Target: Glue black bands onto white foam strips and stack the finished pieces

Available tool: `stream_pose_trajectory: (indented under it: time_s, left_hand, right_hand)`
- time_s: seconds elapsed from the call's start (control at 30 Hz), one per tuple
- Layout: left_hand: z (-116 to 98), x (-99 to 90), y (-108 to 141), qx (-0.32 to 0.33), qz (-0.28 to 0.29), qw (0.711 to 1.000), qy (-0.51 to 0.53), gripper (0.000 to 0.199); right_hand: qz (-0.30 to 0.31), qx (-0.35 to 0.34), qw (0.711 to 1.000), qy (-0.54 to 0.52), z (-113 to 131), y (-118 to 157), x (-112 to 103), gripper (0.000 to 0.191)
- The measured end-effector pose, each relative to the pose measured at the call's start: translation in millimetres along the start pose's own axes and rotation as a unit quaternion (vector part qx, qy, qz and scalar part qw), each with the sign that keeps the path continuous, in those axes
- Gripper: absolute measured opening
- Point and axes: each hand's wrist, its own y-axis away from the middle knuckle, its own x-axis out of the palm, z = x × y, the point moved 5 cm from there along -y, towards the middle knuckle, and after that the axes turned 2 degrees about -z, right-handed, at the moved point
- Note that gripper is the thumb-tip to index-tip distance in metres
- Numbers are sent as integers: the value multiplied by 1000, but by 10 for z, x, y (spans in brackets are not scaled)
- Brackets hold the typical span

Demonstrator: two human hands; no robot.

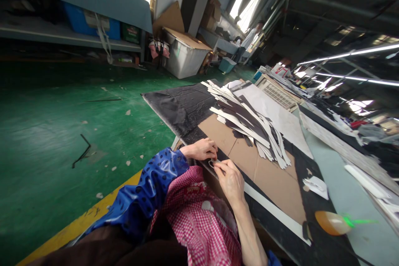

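Note:
My left hand (202, 149), its fingers curled together, is at the near edge of the table. Close beside it, my right hand (231, 178) pinches the same small spot with thumb and fingers. A long white strip (277, 210) runs from under my right hand along the table edge to the lower right. Its near end looks curled between my fingertips, partly hidden by them. Beyond my hands lies a fanned pile of white and dark strips (249, 120) on a brown cardboard sheet (277, 185).
An orange bottle with a green nozzle (332, 222) lies at the right, near a crumpled white piece (316, 187). A black cover (181, 104) lines the table. A grey bin (183, 58) stands on the green floor (56, 133). A person (247, 39) is far off.

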Motion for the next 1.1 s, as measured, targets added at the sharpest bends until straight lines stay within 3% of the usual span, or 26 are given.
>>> stream_pose_trajectory:
  time_s: [0.27,0.7,0.83,0.97,1.1]
  left_hand:
    - [86,52,-23,27,50,998,-36,10]
    - [83,94,-21,19,55,996,-72,14]
    - [103,112,-32,17,62,995,-72,15]
    - [103,108,-36,19,67,995,-69,13]
    - [102,101,-35,19,63,996,-67,13]
  right_hand:
    - [20,1,1000,-8,-8,-14,6,20]
    - [46,3,999,-12,25,-38,-15,20]
    - [50,-2,996,-67,-38,-55,-55,25]
    - [28,77,987,-140,-270,-58,-154,36]
    - [69,127,981,-130,-407,-34,-189,34]
